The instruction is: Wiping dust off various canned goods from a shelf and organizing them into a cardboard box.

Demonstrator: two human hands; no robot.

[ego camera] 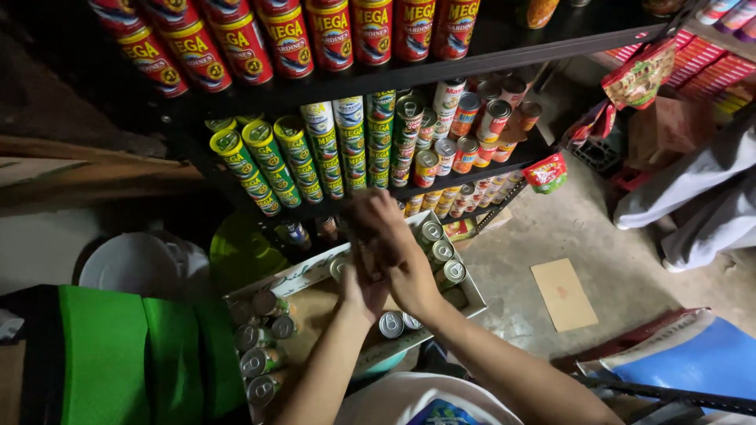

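Both my hands meet over an open cardboard box [472, 295] of small tins. My left hand [358, 290] comes up from below, its fingers curled against my right hand [390, 236], which reaches in from the right and is motion-blurred. Something dark sits between the palms, but I cannot make out what it is. Silver-topped cans [441, 252] stand along the box's right side, two more [391, 323] lie near my right wrist, and several [260, 346] lie at the box's left end. Just beyond my hands is a black shelf [472, 175].
The black shelf holds rows of green and yellow cans [268, 161]; red cans [331, 35] fill the shelf above. A green cloth [134, 354] lies at left beside a white lid [134, 264]. A cardboard piece [563, 293] lies on the concrete floor, and a person in pale clothing [701, 189] is at right.
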